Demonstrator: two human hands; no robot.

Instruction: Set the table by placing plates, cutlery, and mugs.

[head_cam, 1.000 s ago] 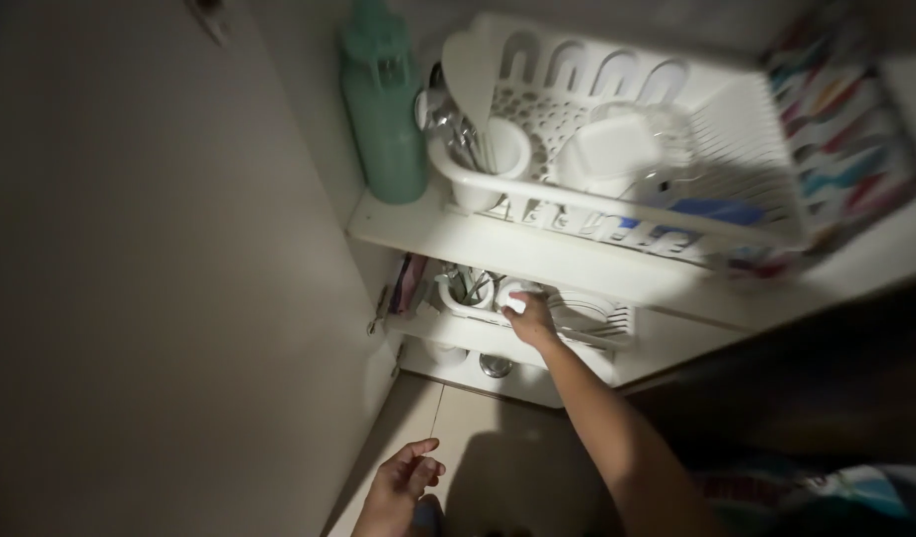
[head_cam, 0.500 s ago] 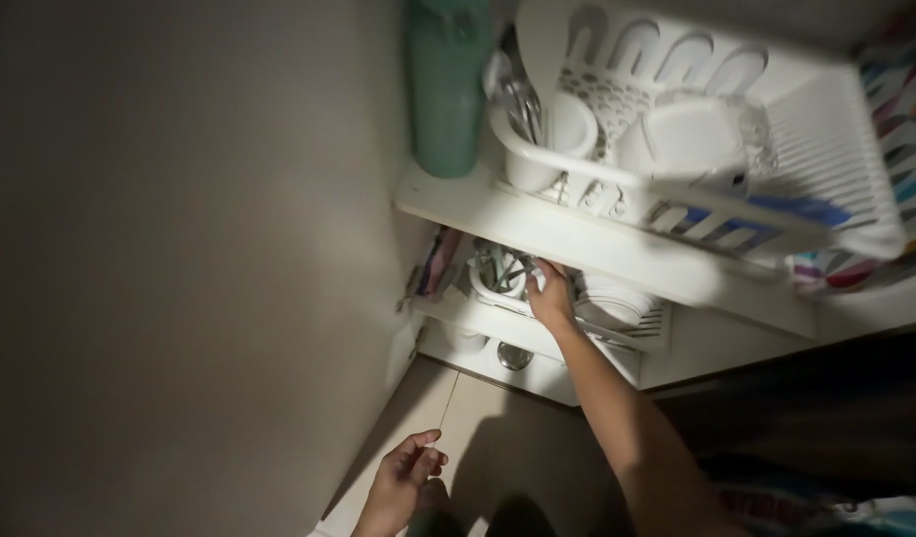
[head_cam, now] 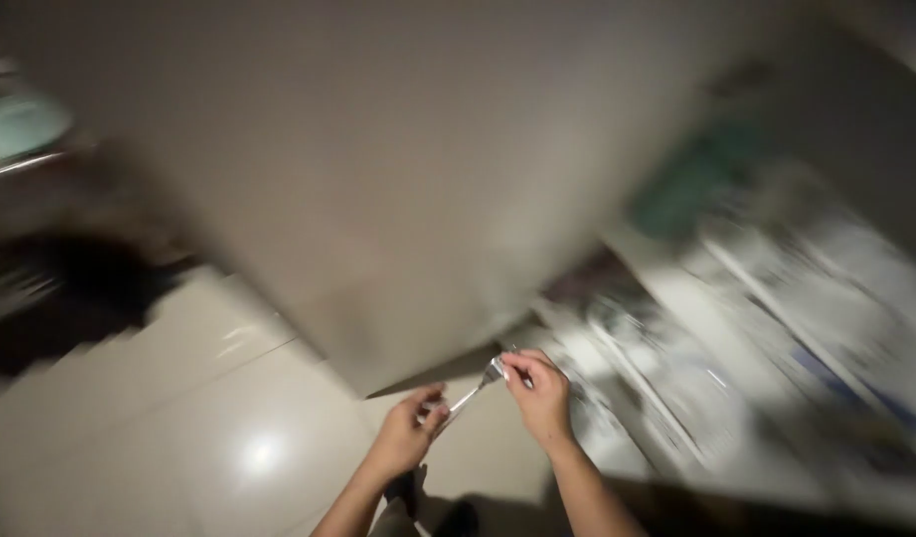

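A metal fork (head_cam: 475,389) lies between my two hands, low in the middle of the head view. My right hand (head_cam: 540,390) pinches its pronged end. My left hand (head_cam: 410,440) closes on the handle end. Both hands hang above the pale tiled floor (head_cam: 229,438), in front of the open cupboard. The picture is strongly blurred by head motion.
The cupboard door (head_cam: 378,199) stands open, large and beige, behind the hands. At right the white shelves with the dish rack (head_cam: 826,308) and a green bottle (head_cam: 691,184) are smeared. A dark shape (head_cam: 70,288) sits at left.
My right hand left the cutlery cup on the lower shelf and came back holding a fork. My left hand rose and took its other end. The view swung left and away.
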